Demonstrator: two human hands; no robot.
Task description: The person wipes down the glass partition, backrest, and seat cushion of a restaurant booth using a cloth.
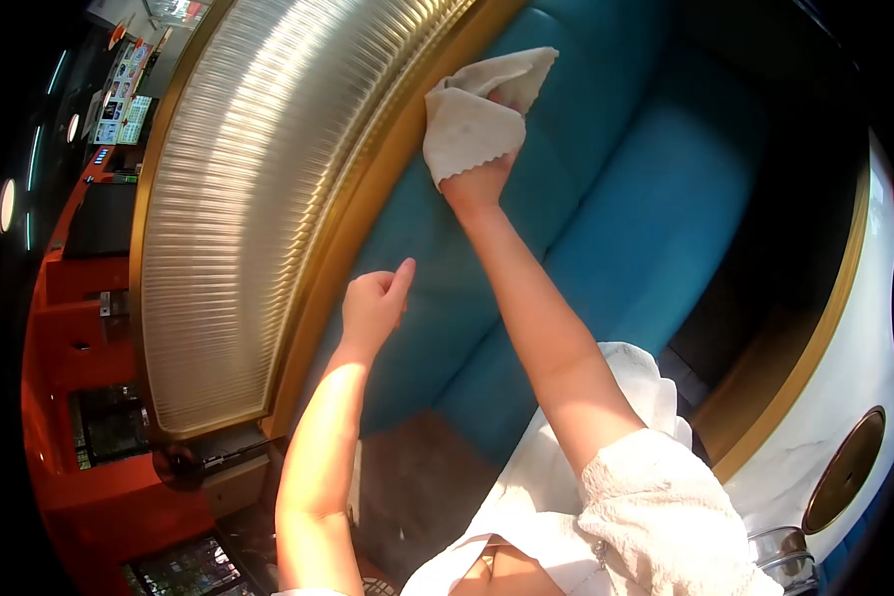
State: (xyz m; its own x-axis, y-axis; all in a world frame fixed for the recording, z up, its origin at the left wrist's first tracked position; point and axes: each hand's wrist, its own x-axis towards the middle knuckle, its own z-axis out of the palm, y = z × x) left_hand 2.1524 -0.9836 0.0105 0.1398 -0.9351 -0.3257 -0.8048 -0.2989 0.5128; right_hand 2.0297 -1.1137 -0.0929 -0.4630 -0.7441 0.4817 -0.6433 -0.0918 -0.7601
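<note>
A pale cleaning cloth [475,129] with a scalloped edge is draped over my right hand [485,182]. The hand holds it against the top of the teal padded seat back [536,129], close to a gold-coloured frame. Most of the right fingers are hidden under the cloth; a little skin shows through its folds. Lower and to the left, my left hand [372,306] is closed in a loose fist with its thumb sticking out. Nothing shows in it, and it is in front of the seat back near the frame; I cannot tell whether it touches.
A ribbed glass partition [238,199] in a gold frame [353,214] rises beside the seat back. To the right is a white tabletop [815,437] with a wooden edge, bearing a round brown-gold item [844,471] and a metal container [783,556]. Orange counters [99,348] stand beyond the partition.
</note>
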